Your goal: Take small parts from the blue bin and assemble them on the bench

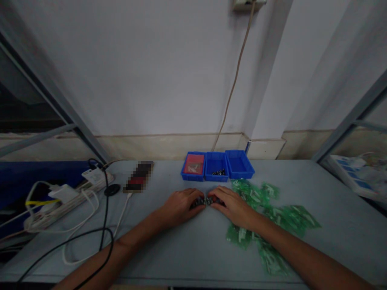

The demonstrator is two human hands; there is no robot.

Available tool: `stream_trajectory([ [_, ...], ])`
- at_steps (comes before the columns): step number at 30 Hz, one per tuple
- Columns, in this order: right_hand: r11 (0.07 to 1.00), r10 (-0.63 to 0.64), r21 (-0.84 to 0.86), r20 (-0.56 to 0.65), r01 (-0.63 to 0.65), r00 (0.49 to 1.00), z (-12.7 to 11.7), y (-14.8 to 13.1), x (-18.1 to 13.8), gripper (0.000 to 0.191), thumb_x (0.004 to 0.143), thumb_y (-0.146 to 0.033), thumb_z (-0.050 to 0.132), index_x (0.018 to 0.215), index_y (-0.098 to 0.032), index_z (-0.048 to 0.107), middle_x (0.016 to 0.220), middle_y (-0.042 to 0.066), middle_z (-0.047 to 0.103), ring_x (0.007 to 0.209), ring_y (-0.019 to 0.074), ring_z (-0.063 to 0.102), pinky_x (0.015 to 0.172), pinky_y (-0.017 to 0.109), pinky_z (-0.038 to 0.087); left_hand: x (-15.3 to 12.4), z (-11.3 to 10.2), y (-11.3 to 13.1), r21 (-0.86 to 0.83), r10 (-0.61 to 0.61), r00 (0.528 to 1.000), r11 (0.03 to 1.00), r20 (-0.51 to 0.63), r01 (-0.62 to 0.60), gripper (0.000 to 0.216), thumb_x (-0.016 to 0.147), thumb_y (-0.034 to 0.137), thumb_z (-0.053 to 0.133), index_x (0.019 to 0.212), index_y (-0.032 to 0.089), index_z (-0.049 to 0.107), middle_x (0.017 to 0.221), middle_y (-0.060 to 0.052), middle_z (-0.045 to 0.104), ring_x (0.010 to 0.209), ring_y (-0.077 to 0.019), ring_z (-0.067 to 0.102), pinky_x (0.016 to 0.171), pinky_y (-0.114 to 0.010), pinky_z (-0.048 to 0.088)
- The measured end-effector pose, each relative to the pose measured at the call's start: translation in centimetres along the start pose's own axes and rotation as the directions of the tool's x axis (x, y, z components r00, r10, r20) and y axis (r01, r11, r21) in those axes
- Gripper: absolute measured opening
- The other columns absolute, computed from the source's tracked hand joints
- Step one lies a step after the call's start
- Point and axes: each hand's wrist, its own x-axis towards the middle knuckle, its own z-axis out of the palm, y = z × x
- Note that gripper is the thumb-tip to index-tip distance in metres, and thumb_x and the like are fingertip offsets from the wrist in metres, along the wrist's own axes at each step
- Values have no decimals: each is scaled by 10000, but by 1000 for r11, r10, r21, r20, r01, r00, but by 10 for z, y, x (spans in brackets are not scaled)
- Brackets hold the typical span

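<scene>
My left hand (180,205) and my right hand (232,206) rest on the grey table (187,245), fingertips meeting at the middle. Between the fingertips sits a small dark part (207,200) with a spot of red; both hands pinch it, fingers curled. I cannot make out what the part is. Just beyond the hands stand three blue bins in a row: the left bin (193,166) holds a reddish sheet, the middle bin (216,167) holds small dark pieces, the right bin (239,164) looks bare.
Several green plastic packets (272,217) lie scattered under and right of my right forearm. A white power strip (65,197) with cables, a black cord (102,233) and a phone (139,177) lie at the left. A wall stands close behind the table.
</scene>
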Motion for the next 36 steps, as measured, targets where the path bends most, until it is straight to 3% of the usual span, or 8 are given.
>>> stream_trajectory([
  [5,1000,-7,4,4,7,1000,3,1,1,76,983,-239,681,1055,-226,658,1018,32,658,993,225,628,882,327,474,0,2,-1,-37,-3,1000,999,-23,2,144,1025,313,607,1142,235,636,1045,-29,709,941,-201,680,817,-295,503],
  [16,1000,9,21,-24,-8,1000,3,-1,1,62,977,-169,649,1004,-225,640,1010,34,652,989,229,627,885,332,468,1,-2,5,-21,-20,1000,1000,16,20,259,1006,417,639,1206,253,635,1098,-44,705,997,-230,681,833,-316,511],
  [20,995,35,99,-84,-27,996,2,-2,1,77,987,-158,607,1012,-227,628,989,29,652,924,207,625,829,312,463,0,0,4,15,-27,1000,1000,11,27,245,1019,421,621,1191,248,629,1089,-45,702,957,-221,682,797,-306,510],
  [23,974,125,209,-157,-91,980,-2,3,3,48,982,-204,609,1015,-229,633,910,9,652,813,188,609,744,296,445,-1,-1,3,64,-4,1000,998,11,3,258,1031,435,594,1192,235,616,1060,-50,694,930,-218,679,786,-302,510],
  [27,867,265,477,-201,-142,943,-12,10,7,152,947,-367,671,983,-221,645,776,-21,583,717,170,556,661,277,414,-4,-7,3,209,12,999,978,36,-19,273,1045,467,556,1135,214,606,1018,-64,684,880,-221,677,735,-296,505],
  [30,695,389,695,-149,-184,909,-20,8,9,303,918,-511,688,950,-216,631,712,-43,534,602,141,492,566,259,367,-6,-10,2,295,12,997,955,76,-34,298,1064,491,511,1109,210,601,986,-62,678,837,-220,684,685,-290,498],
  [36,447,514,871,-63,-203,856,-23,1,9,458,854,-646,711,836,-204,594,718,-37,547,506,88,361,488,247,233,-5,-8,-1,348,45,995,935,85,-72,304,1082,477,482,1048,197,597,956,-56,686,797,-213,698,628,-274,478],
])
